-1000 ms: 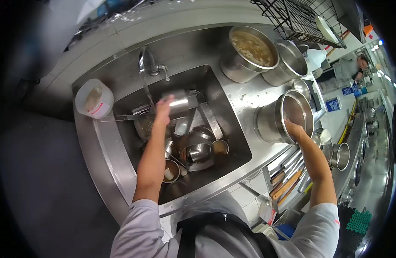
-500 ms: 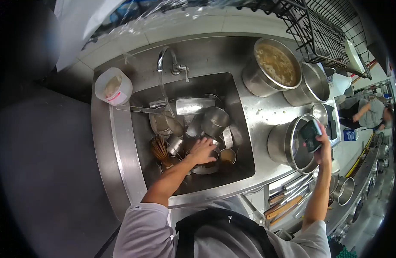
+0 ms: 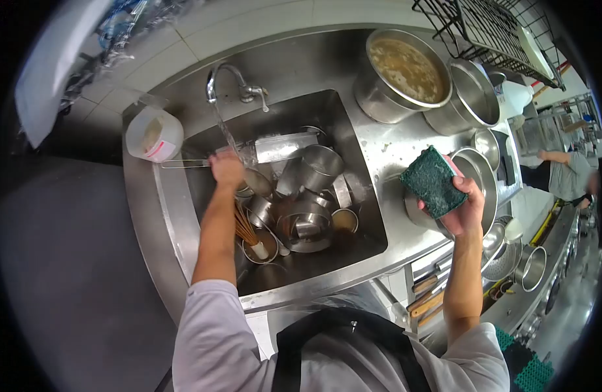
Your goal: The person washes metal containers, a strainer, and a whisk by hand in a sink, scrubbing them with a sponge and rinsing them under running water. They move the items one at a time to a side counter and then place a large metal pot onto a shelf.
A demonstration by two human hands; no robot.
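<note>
My left hand (image 3: 227, 168), smeared by motion, is over the long handle of a ladle (image 3: 257, 184) lying across the left of the sink. Whether its fingers have closed on the handle cannot be made out. Water runs from the faucet (image 3: 226, 77) right beside it. My right hand (image 3: 469, 212) grips a dark green scouring sponge (image 3: 434, 182), held up in front of a large steel pot (image 3: 487, 189) on the counter. Below the ladle, a bamboo whisk (image 3: 246, 230) stands in a small container among steel pots (image 3: 321, 167) in the sink (image 3: 373, 222).
A white plastic tub (image 3: 136, 137) stands at the sink's left corner. A pot of cloudy brown liquid (image 3: 405, 68) and another steel pot (image 3: 474, 98) sit at the back right. A wire rack (image 3: 490, 39) hangs above. Another person (image 3: 569, 173) is farther off at right.
My left hand has left the pots in the middle of the sink and moved up and left to the ladle's handle. My right hand has moved left, turning the sponge's green face upward.
</note>
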